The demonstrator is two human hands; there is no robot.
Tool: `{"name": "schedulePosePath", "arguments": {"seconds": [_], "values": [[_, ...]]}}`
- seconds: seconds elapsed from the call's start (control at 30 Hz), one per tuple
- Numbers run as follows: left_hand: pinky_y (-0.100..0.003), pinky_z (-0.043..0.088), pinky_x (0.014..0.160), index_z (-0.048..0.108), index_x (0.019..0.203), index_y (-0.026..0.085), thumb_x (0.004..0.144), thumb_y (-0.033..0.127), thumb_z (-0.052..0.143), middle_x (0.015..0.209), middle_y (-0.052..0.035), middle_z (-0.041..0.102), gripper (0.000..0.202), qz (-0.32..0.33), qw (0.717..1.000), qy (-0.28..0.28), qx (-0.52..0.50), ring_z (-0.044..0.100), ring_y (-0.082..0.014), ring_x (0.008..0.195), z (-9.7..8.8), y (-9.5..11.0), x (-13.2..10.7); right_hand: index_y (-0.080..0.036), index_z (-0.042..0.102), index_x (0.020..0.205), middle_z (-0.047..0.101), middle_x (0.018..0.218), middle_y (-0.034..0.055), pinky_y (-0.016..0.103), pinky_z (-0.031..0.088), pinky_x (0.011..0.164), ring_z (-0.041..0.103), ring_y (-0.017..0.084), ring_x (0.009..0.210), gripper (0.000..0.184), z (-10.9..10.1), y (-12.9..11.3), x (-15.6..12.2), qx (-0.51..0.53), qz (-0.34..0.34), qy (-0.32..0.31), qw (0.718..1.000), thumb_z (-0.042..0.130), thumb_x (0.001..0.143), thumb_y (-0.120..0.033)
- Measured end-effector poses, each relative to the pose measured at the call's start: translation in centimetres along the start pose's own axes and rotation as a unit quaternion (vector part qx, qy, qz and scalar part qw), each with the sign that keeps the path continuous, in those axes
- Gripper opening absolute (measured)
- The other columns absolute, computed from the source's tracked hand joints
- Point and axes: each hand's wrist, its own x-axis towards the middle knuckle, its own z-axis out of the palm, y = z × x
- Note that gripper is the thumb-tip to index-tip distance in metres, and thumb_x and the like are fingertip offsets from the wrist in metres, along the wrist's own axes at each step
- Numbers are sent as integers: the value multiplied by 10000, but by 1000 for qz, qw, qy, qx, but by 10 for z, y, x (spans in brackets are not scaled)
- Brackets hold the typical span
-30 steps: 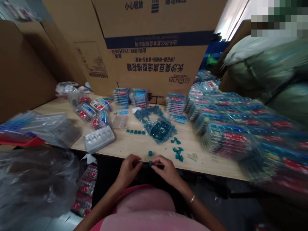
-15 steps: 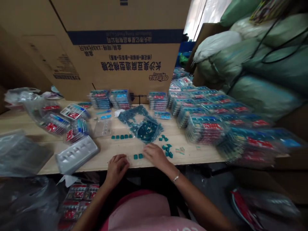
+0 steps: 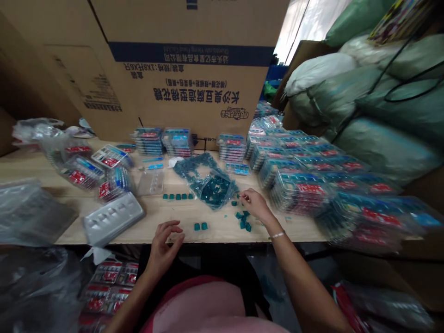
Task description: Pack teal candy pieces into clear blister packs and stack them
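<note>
Head view: our right hand (image 3: 255,204) reaches over the pale wooden worktop (image 3: 215,233), its fingers (image 3: 245,196) pinched together just beside a loose cluster of small teal square pieces (image 3: 243,221). Whether they grasp a tiny piece, we cannot tell. A thin silver bracelet (image 3: 276,235) circles that wrist. Our left hand (image 3: 163,245) lies at the worktop's front edge, released, its fingers (image 3: 173,226) open and gently curved, holding nothing.

Between our hands sits a pair of teal square pieces (image 3: 201,226), and a short straight row of teal square pieces (image 3: 177,196) lies further back on the wood. Behind the cluster is a clear plastic bag of teal pieces (image 3: 212,190). To our left are a moulded silver-grey plastic tray (image 3: 113,218) and a clear moulded plastic tray (image 3: 150,182). Stacks of blister packs with red and blue cards (image 3: 149,141) stand along the back, and many more blister packs (image 3: 298,187) crowd the right side. Beyond them rise a large cardboard carton with a blue band (image 3: 187,78) and bulging pale green sacks (image 3: 381,111).
</note>
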Motion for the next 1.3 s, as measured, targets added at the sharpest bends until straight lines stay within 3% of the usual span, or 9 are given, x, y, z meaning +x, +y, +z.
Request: {"name": "schedulePosePath", "arguments": {"seconds": [0.07, 0.17, 0.3, 0.5, 0.7, 0.8, 0.93, 1.13, 1.3], "values": [[-350, 462, 838, 670, 810, 216, 788, 335, 603, 929, -57, 675, 139, -39, 994, -48, -87, 601, -206, 916, 10, 19, 2, -207, 618, 744, 572, 752, 22, 275, 387, 628, 511, 148, 665, 140, 6, -17, -21, 158, 5, -71, 985, 568, 793, -328], [-306, 469, 783, 686, 897, 200, 758, 369, 639, 911, -51, 697, 223, -147, 951, -128, -239, 620, -185, 853, 30, 43, 8, -196, 635, 790, 545, 679, -16, 250, 365, 611, 467, 120, 625, 240, 27, -47, -52, 378, 52, -202, 902, 636, 745, -431], [-236, 438, 671, 663, 769, 173, 653, 389, 746, 704, 5, 654, 259, -247, 890, -134, -358, 567, -115, 660, 39, 49, 6, -180, 614, 732, 513, 637, -36, 239, 347, 614, 432, 101, 603, 308, 60, -74, -76, 487, 107, -228, 836, 702, 686, -472], [-182, 347, 513, 610, 694, 138, 605, 436, 783, 593, 12, 585, 356, -376, 813, -173, -410, 484, -65, 523, 20, 33, -22, -175, 585, 755, 519, 644, -28, 247, 371, 610, 462, 113, 608, 286, 86, -85, -95, 419, 76, -219, 878, 574, 805, -457], [-206, 375, 537, 580, 668, 151, 640, 440, 749, 580, 17, 544, 336, -383, 791, -156, -451, 482, -76, 528, 11, 29, -29, -200, 593, 941, 601, 921, 25, 272, 452, 753, 571, 146, 828, 149, 83, -101, -102, 305, -113, -146, 934, 559, 796, -190], [-227, 388, 553, 582, 682, 161, 714, 463, 660, 589, 16, 537, 314, -328, 869, -146, -342, 486, -93, 541, 8, 23, -17, -208, 608, 900, 615, 861, 19, 278, 451, 753, 581, 155, 829, 150, 86, -99, -84, 224, -188, -129, 948, 575, 779, -124], [-294, 439, 668, 637, 808, 171, 744, 314, 603, 730, -28, 602, 160, -130, 991, -26, -30, 553, -166, 710, 1, 2, 5, -189, 632, 871, 648, 825, 42, 329, 414, 788, 578, 188, 834, 107, 104, -86, -50, 57, -260, -111, 958, 639, 785, -125], [-354, 464, 719, 653, 784, 203, 779, 217, 539, 771, -47, 638, 115, 55, 986, -50, 149, 578, -207, 762, -1, -27, 16, -191, 630, 933, 660, 884, 55, 330, 400, 796, 571, 196, 867, 112, 109, -84, -44, -35, -291, -100, 951, 648, 824, -212], [-343, 463, 738, 663, 836, 224, 845, 267, 527, 828, -51, 667, 143, 155, 973, -83, 147, 587, -194, 778, 13, -35, 19, -205, 620, 875, 632, 861, 58, 314, 420, 784, 561, 188, 852, 134, 53, -54, -39, -12, -196, 48, 979, 488, 899, -197]]}}
